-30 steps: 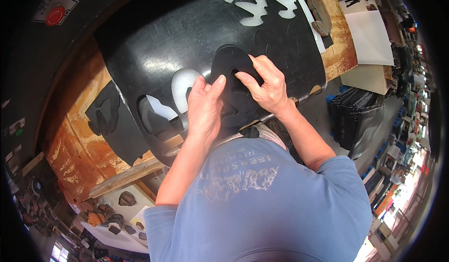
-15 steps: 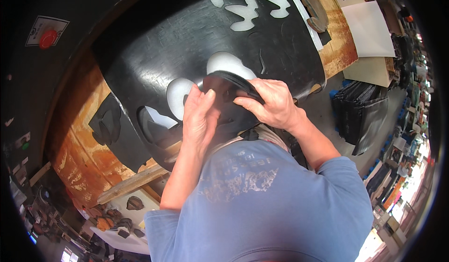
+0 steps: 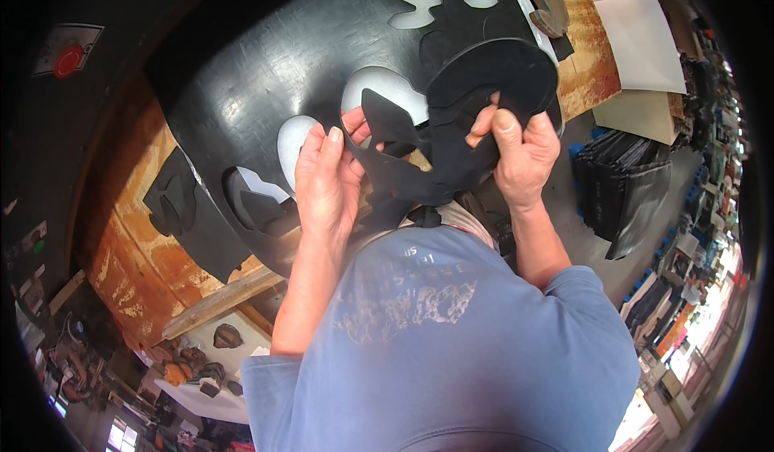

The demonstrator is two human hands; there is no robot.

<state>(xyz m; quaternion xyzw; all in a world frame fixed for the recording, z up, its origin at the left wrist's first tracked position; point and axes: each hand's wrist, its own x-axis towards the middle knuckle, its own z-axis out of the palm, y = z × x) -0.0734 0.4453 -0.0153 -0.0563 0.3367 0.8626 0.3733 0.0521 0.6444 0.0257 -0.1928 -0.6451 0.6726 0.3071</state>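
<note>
Above the near edge of a wide black sheet (image 3: 266, 73), my hands hold thin black cut sheet material. My left hand (image 3: 326, 182) pinches a pointed, notched part (image 3: 391, 121) between thumb and fingers. On the right, my right hand (image 3: 526, 162) has thumb and fingers closed on a broad, rounded black piece (image 3: 492, 73), which shows layered edges. Whether these parts are joined in the middle I cannot tell. White shows through curved cut-outs (image 3: 375, 85) in the wide sheet just beyond my hands.
Orange-brown worn board (image 3: 133, 250) shows on both sides of the sheet. A curved wooden-looking form (image 3: 544, 4) rests at the far right. Dark stacked sheets (image 3: 617, 182) stand right of the table, and a wooden strip (image 3: 218, 303) lies at the near left.
My hands have moved apart, my right hand to the right. The black material, earlier bent between them, is now spread out, showing its notches and rounded end.
</note>
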